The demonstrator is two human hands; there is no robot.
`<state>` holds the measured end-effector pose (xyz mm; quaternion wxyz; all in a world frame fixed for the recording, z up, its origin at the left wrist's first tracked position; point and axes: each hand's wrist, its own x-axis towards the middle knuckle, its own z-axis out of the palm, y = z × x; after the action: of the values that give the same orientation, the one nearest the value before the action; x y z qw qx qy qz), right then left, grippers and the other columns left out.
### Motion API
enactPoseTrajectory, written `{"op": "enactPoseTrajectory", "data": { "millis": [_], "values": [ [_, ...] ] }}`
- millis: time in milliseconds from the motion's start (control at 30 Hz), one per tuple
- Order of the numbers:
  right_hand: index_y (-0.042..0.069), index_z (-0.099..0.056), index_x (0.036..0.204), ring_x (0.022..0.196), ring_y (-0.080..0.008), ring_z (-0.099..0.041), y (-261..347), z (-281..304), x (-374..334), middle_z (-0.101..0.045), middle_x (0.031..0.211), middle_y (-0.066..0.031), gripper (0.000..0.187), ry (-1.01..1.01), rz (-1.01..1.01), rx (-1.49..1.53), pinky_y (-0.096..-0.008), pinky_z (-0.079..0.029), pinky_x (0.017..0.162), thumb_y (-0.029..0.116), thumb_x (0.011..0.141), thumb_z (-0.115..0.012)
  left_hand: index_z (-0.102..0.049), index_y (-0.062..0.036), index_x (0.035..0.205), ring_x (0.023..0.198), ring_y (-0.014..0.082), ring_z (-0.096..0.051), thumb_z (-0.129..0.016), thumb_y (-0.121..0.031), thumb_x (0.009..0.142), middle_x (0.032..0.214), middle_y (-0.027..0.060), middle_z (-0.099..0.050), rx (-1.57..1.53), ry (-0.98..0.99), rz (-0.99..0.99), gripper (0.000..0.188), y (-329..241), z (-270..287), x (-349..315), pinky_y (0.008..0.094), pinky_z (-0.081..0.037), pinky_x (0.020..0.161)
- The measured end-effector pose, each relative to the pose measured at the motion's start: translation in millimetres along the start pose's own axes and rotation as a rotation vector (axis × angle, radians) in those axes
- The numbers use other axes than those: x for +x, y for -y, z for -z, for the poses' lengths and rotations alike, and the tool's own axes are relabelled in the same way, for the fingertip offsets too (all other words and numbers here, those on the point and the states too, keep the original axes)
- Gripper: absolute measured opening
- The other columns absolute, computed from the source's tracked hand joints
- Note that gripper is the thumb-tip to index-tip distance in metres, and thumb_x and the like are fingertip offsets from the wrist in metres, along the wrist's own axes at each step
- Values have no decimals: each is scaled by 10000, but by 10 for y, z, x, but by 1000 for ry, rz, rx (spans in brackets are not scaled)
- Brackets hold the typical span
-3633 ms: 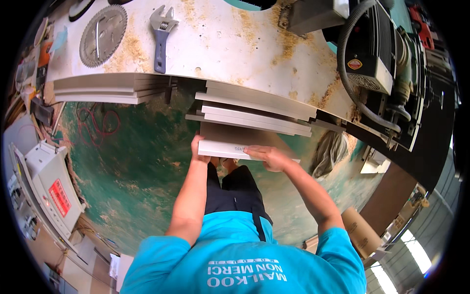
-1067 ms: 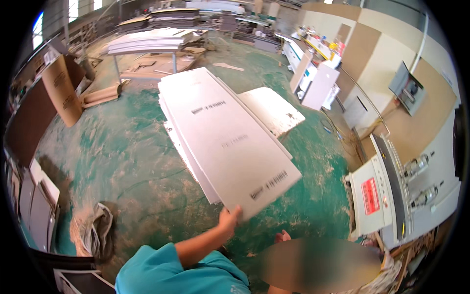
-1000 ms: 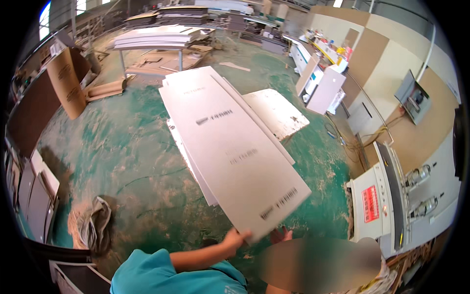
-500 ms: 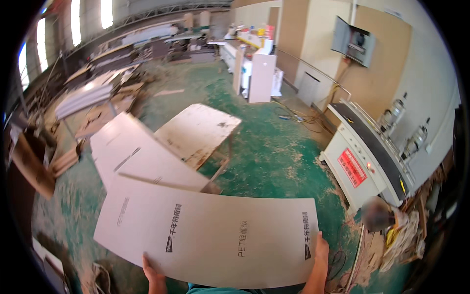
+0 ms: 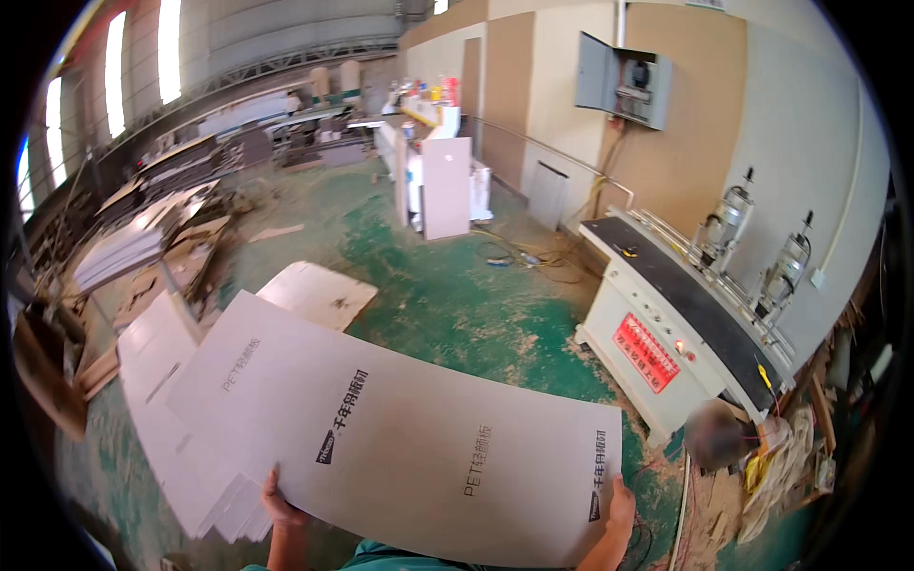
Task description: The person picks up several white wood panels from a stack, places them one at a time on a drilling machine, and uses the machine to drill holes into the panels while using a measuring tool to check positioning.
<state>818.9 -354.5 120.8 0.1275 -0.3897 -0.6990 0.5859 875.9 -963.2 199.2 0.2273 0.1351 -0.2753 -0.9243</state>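
A large, flat, pale grey board point(image 5: 409, 447) with dark printed marks spans the space in front of me. My left hand point(image 5: 283, 500) grips its near edge toward the left, the thumb showing on top. Around the near right corner is my right hand point(image 5: 621, 509), its thumb on the upper face and its other fingers mostly hidden below. The board's left part overlaps a stack of similar pale boards point(image 5: 152, 400) in this view; whether they touch I cannot tell. Behind it, a worn white tabletop point(image 5: 319, 295) is partly covered.
At the right stands a white machine point(image 5: 628, 314) with a black top and a red sign. An open electrical cabinet point(image 5: 624, 81) hangs on the wall. Cables point(image 5: 528, 252) cross the green, dusty floor. More boards point(image 5: 133, 238) lie at the far left; scraps and bags point(image 5: 776, 466) sit at the lower right.
The view has turned to the right, so the machine and cabinet appear farther left. The held board has swung, its far left corner now higher in view and covering more of the white tabletop.
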Motion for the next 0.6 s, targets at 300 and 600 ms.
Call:
{"op": "enactPoseTrajectory", "data": {
  "millis": [300,600],
  "values": [
    [-86,-645,1122,980,-266,-601,333,1051,813,-665,1030,-198,568,-433,-275,4,-389,-465,870,446,923,-613,-494,-6,1336,1148,348,-597,-582,-184,805,1256,164,-610,111,223,505,568,2592,-1707,1766,487,-495,982],
    [-83,-651,1102,863,-248,-575,496,1706,1011,-654,950,-172,541,-904,-206,248,-375,-461,779,428,940,-580,-513,14,1310,1136,332,-603,-577,-165,790,1230,155,-621,305,522,979,553,5755,-3343,2140,464,-477,1003]
  ]
}}
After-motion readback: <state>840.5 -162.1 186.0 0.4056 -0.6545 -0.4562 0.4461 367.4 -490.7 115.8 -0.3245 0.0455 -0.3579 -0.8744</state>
